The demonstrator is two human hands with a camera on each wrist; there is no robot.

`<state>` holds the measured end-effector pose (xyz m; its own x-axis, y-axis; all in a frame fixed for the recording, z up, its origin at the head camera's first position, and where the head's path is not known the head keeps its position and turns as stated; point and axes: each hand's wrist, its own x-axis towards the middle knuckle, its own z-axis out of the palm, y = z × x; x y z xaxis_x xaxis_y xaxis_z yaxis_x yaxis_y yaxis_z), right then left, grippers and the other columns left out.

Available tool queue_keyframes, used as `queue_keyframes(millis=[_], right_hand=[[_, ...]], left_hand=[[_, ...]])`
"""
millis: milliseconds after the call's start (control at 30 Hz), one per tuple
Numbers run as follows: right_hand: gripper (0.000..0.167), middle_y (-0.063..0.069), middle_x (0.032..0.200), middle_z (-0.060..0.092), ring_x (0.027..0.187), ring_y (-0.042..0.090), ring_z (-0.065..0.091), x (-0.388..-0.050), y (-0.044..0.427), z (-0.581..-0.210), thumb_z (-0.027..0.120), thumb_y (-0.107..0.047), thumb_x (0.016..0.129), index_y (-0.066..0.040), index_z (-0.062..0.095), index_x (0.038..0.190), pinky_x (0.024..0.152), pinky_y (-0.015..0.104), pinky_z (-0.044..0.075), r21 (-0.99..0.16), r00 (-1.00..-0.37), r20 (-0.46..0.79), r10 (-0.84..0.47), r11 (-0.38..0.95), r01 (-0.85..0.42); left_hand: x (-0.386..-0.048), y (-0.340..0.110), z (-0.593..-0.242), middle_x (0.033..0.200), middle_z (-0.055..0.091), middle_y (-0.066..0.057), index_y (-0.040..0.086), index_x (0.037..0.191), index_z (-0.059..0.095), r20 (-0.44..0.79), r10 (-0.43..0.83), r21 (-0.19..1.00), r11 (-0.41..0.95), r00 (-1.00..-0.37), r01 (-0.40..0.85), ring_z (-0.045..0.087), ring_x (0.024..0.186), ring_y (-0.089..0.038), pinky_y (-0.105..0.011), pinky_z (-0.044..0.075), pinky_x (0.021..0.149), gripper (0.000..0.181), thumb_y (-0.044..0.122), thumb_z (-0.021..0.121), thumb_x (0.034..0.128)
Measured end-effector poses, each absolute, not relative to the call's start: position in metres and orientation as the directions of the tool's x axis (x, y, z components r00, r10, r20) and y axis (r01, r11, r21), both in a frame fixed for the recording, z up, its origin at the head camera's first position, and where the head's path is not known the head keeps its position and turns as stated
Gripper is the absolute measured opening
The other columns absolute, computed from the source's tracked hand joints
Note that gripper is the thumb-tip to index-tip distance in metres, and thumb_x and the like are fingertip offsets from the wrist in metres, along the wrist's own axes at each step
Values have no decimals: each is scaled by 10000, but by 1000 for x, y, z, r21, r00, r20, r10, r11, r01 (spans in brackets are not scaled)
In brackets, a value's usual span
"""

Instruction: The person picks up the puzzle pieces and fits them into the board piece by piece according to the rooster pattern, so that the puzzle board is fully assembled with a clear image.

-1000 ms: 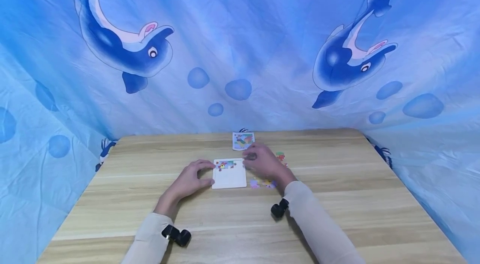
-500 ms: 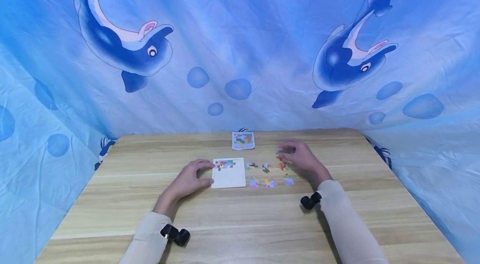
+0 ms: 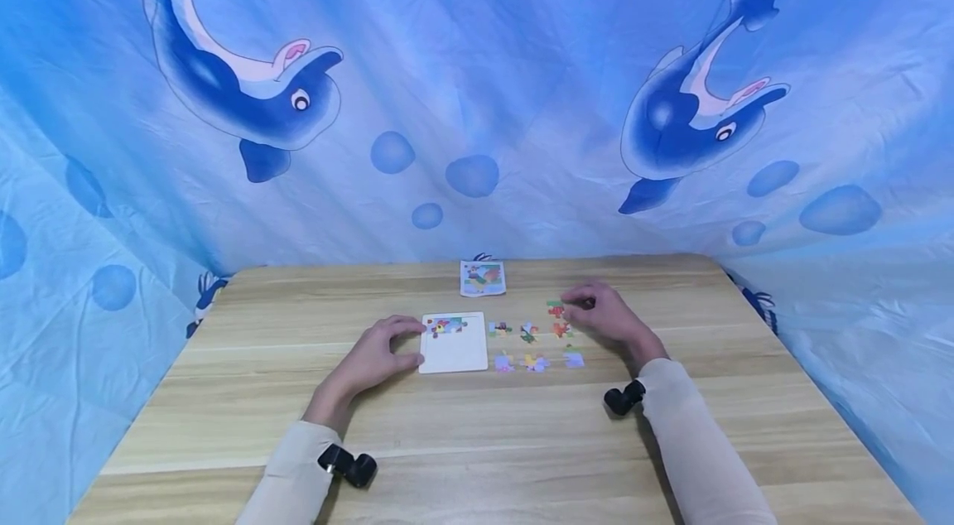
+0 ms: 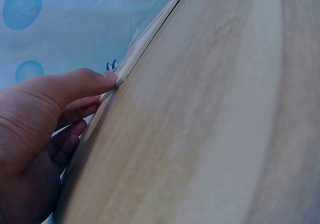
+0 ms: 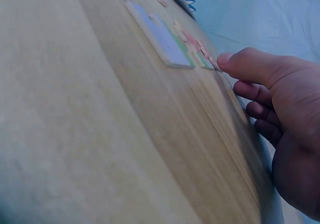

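In the head view, a white puzzle board (image 3: 453, 354) lies on the table with joined colourful jigsaw pieces (image 3: 447, 326) along its top left. My left hand (image 3: 378, 355) holds the board's left edge, the thumb near the lower corner and a finger near the upper one. The left wrist view shows that thumb (image 4: 97, 82) on the board's corner. My right hand (image 3: 607, 314) is beside a red and green jigsaw piece (image 3: 556, 309), its fingertips at the piece's right side. The right wrist view shows the thumb tip (image 5: 225, 61) by a piece's edge; any pinch is hidden.
Several loose pieces lie right of the board, among them a purple one (image 3: 503, 363), a yellow one (image 3: 535, 363) and an orange one (image 3: 561, 329). A picture card (image 3: 483, 278) lies at the back of the wooden table (image 3: 447, 442), before a blue dolphin curtain (image 3: 537, 78).
My right hand has moved from the board's upper right corner to the right, reaching the red and green piece and then shifting slightly. The left hand has stayed at the board's edge.
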<state>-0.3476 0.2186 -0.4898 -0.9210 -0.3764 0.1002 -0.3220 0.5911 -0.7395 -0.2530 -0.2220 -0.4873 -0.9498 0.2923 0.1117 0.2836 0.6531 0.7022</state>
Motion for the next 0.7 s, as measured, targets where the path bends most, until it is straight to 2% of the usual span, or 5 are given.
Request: queue_keyframes(millis=[267, 500, 700], right_hand=[[362, 119, 1327, 631, 1208, 307, 579, -351, 214, -491, 752, -244, 942, -119, 722, 1280, 1050, 514, 514, -723, -906, 106, -409, 594, -353], [305, 130, 1322, 618, 1192, 305, 583, -349, 213, -490, 745, -191, 942, -130, 746, 1241, 1024, 485, 516, -719, -910, 113, -399, 600, -352], [277, 146, 1319, 616, 1192, 325, 589, -348, 213, -491, 746, -191, 941, -129, 758, 1211, 1021, 507, 520, -713, -911, 134, -389, 601, -361]], left_hand=[[-252, -224, -487, 1442, 614, -100, 144, 1323, 694, 120, 290, 701, 653, -950, 288, 510, 1403, -393, -618, 372, 1196, 480, 222, 818, 865], [-253, -223, -487, 1446, 613, -103, 138, 1324, 693, 126, 301, 700, 649, -945, 300, 509, 1407, -390, -610, 367, 1203, 485, 221, 818, 863], [-253, -223, -489, 1450, 610, -97, 147, 1333, 689, 129, 296, 698, 651, -946, 299, 506, 1411, -391, -615, 368, 1201, 490, 235, 815, 868]])
